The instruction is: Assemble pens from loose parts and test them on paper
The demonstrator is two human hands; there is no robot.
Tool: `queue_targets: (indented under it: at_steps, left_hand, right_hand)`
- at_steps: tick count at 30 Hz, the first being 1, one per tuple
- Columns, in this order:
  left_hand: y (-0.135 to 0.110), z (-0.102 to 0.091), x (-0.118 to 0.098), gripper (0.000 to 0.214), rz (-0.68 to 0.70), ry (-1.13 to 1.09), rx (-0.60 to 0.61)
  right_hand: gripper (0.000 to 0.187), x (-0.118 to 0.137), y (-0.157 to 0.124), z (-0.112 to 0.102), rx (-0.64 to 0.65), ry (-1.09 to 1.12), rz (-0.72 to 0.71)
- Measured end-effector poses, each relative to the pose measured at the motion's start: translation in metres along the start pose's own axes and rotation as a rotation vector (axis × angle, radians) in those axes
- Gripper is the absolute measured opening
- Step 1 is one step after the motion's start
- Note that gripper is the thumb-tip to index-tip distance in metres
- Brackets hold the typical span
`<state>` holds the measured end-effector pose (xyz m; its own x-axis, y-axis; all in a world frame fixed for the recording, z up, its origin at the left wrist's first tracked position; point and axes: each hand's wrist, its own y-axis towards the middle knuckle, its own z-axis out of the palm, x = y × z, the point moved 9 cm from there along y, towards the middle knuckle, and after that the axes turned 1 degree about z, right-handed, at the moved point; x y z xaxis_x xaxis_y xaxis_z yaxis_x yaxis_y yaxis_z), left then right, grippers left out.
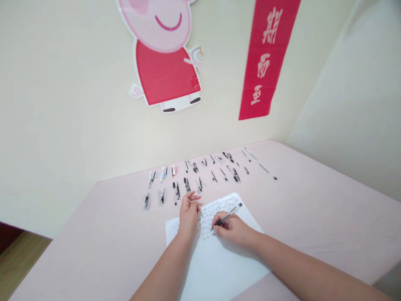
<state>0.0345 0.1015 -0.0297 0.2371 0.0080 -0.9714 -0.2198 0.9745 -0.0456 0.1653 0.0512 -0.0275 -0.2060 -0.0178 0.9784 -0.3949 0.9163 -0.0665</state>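
Observation:
A sheet of white paper [216, 267] lies on the pink table, its upper part covered with rows of small dark marks. My right hand [233, 230] is closed around a pen [229, 214] with a clear barrel and black ends. The pen slants up to the right, and its tip is at the paper beside the lowest marks. On the left part of the sheet rests my left hand [189, 213], fingers loosely bent and apart, with nothing seen in it. Just beyond its fingertips lie a transparent piece and black pen parts [199, 184].
Several pens and pen parts [177, 190] lie in rows across the back of the pink tabletop [119, 234]. A long thin pen part [263, 167] lies at the back right. Behind stands a wall with a cartoon pig cutout [167, 75] and a red banner [265, 62].

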Motion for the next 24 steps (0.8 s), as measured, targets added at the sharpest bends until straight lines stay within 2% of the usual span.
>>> queue_targets:
  at_steps: [3,8,24]
  left_hand:
    - [0.0,0.001,0.0,0.029,0.006,-0.004,0.011]
    - [0.0,0.001,-0.001,0.029,0.009,-0.006,0.012]
    - [-0.003,0.004,-0.004,0.028,0.014,-0.028,0.015]
  right_hand:
    - [0.012,0.005,-0.006,-0.004,-0.029,-0.168,-0.056]
    - [0.016,0.016,-0.012,0.004,-0.012,-0.405,-0.17]
    - [0.019,0.028,-0.014,0.008,-0.019,-0.512,-0.288]
